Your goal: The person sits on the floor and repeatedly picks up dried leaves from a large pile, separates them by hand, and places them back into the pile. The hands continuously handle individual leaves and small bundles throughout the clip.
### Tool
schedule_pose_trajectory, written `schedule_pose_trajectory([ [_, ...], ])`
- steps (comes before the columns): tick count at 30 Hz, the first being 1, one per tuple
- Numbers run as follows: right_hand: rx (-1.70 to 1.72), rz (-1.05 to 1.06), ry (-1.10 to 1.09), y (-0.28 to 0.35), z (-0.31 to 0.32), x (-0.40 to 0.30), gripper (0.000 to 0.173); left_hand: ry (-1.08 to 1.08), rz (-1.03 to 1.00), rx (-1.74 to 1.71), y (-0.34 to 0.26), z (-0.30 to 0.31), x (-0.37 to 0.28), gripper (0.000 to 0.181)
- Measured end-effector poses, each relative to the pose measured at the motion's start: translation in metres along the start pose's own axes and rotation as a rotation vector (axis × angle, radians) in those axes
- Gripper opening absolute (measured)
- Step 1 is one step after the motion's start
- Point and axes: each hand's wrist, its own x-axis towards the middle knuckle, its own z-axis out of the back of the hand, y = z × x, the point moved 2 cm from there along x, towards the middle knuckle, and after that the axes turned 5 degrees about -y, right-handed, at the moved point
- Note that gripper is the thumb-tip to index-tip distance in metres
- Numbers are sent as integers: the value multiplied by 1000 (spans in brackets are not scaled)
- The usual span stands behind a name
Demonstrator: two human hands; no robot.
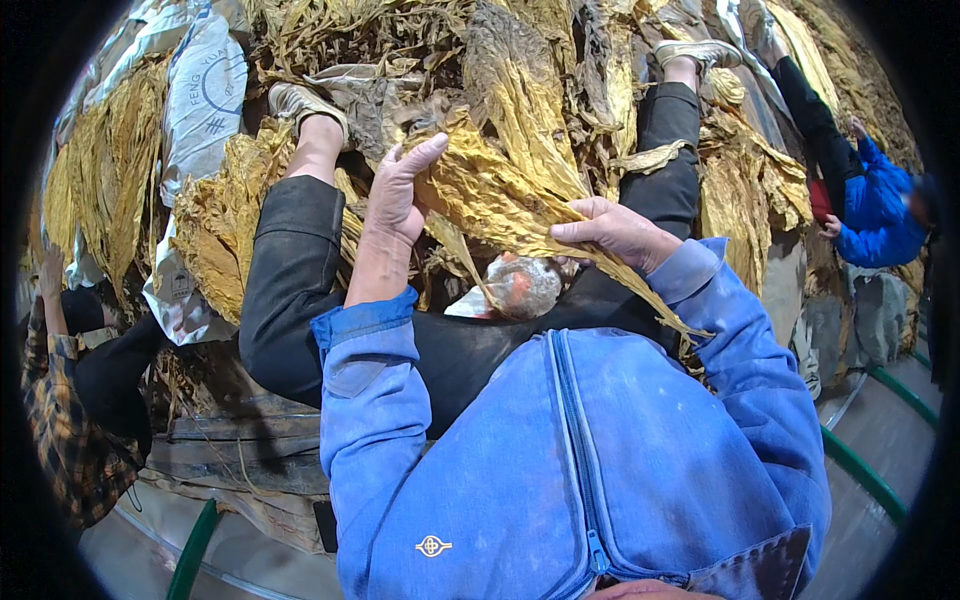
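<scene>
A cured yellow-brown tobacco leaf (495, 199), possibly more than one layered together, stretches between my two hands above my lap. My left hand (401, 191) holds its broad end, thumb raised along the edge. Nearer the narrow end, my right hand (619, 232) pinches it between thumb and fingers, and the stalk end trails over my right sleeve. Under the leaf, a whitish bundle with a reddish patch (525, 285) rests between my thighs. Long tobacco leaves (517, 90) lie heaped between my spread legs, beyond my hands.
More leaf piles lie beside my left knee (225, 225) and right leg (750, 187). A white woven sack (202, 97) bears writing. At left sits a person in a plaid shirt (82, 450); at right, one in a blue jacket (881, 210). Green pipes (862, 472) cross the floor behind.
</scene>
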Motion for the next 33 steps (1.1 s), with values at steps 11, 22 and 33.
schedule_pose_trajectory([
  [11, 3, -60, 59, -11, 7, 0, 23, 82, 27, 316, -5, -12, -13, 48],
  [22, -125, 79, -66, 7, -17, -29, 24, -186, -405, 1024, 25, 8, 8, 26],
  [33, -534, 282, -202, 3, -28, -37, 22, -372, 18, 583, 38, 10, 13, 15],
])
